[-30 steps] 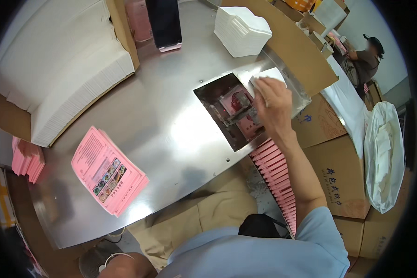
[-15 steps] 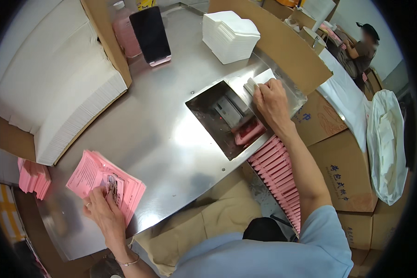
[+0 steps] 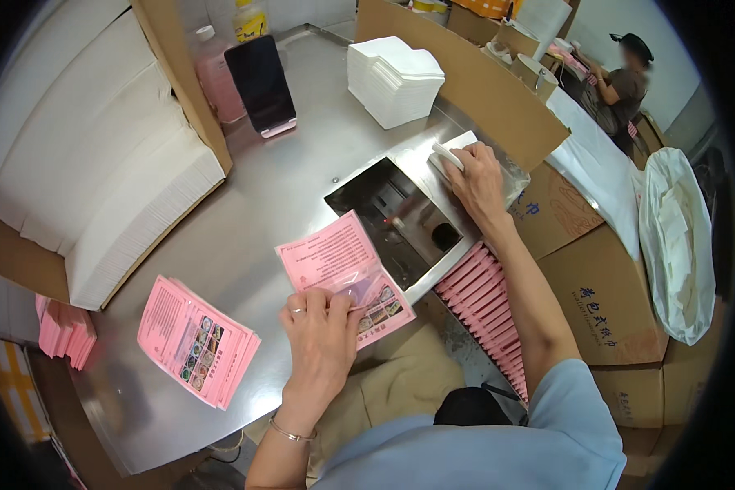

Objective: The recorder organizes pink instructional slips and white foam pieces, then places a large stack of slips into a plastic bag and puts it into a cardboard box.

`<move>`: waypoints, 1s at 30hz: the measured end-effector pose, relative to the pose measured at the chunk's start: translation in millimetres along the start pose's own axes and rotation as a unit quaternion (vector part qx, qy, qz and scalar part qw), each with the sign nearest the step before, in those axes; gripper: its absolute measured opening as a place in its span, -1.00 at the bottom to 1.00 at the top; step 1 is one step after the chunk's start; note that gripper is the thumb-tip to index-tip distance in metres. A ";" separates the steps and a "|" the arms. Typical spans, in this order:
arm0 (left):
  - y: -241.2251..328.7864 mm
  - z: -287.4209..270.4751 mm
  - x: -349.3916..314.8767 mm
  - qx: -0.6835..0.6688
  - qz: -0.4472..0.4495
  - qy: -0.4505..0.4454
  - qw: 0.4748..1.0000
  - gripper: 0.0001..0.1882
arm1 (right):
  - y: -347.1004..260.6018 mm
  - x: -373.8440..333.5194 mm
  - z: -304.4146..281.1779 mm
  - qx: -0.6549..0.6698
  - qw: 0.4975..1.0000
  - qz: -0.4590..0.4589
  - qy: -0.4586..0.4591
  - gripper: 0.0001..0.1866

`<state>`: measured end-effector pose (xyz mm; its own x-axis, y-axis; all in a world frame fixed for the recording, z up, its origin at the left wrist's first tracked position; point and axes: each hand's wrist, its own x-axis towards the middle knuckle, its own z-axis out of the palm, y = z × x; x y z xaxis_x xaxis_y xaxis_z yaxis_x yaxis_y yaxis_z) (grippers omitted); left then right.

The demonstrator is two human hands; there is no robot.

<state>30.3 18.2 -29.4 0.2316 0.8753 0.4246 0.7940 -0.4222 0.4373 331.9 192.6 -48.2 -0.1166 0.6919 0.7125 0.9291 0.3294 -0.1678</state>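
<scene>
My left hand point(image 3: 320, 336) pinches a pink printed plastic sleeve point(image 3: 333, 255) by its clear middle, beside the near left edge of a dark square opening point(image 3: 394, 220) in the steel table. My right hand point(image 3: 477, 181) is closed on folded white tissues point(image 3: 443, 157) past the opening's right side; its fingertips are partly hidden. A pile of similar pink sleeves point(image 3: 175, 327) lies at the table's left front. Further back stands a stack of folded white tissues point(image 3: 396, 82).
A carton point(image 3: 220, 122) packed with white tissues fills the left side. A phone point(image 3: 261, 86) leans on a stand near pink and yellow bottles. Pink packs point(image 3: 490, 314) line up below the table's right edge, by brown cartons point(image 3: 604, 294). Another person point(image 3: 621, 90) sits at the far right.
My left hand has moved right from the pile, bringing one pink sleeve to the opening. The pink pack inside the opening is gone from sight. My right hand stays on the tissues.
</scene>
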 end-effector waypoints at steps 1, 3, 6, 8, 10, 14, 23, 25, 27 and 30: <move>-1.7 0.3 -1.4 -0.001 0.003 -0.001 1.000 -0.76 | -0.3 -0.6 -1.1 -0.002 1.000 0.002 0.001 -0.81; -4.1 1.1 -2.3 -0.011 0.017 -0.016 1.000 -0.78 | -1.4 -0.8 -1.7 0.004 1.000 0.013 -0.004 -0.85; -2.5 1.9 -0.1 -0.018 0.006 -0.028 0.999 -0.79 | 0.4 1.4 -3.4 0.009 1.000 0.023 -0.012 -0.85; -2.6 1.7 1.5 -0.023 0.009 -0.026 0.999 -0.78 | 2.2 2.6 -5.5 0.007 1.000 0.021 -0.015 -0.87; -2.9 2.1 1.2 -0.027 0.014 -0.024 0.999 -0.78 | 5.9 -0.7 -6.3 0.004 1.000 0.019 -0.017 -0.86; -1.6 5.2 -1.0 -0.049 0.021 -0.032 0.998 -0.71 | -16.3 -2.3 -12.0 0.082 0.996 0.004 0.046 -0.72; -0.8 -7.5 4.4 0.082 -0.079 -0.066 0.991 -0.13 | -161.2 -53.2 -30.3 0.145 0.945 -0.242 -0.165 -0.65; 7.7 3.8 15.2 0.088 -0.048 -0.011 0.995 -0.08 | -188.5 -14.9 -28.7 0.067 0.918 -0.235 -0.312 -0.77; 3.2 7.9 10.4 0.093 -0.088 0.009 0.992 -0.07 | -200.9 -35.1 -13.6 0.147 0.942 -0.274 -0.125 -0.82; -4.6 -8.4 -0.1 0.166 -0.053 -0.059 0.983 -0.22 | -162.5 -54.9 -31.4 0.279 0.929 -0.208 -0.128 -0.78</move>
<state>21.9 18.0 -24.9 0.1863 0.9396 0.2872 0.9523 -0.2445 0.1823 198.3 80.9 -38.6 -0.5712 0.5369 0.6208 0.4674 0.8346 -0.2916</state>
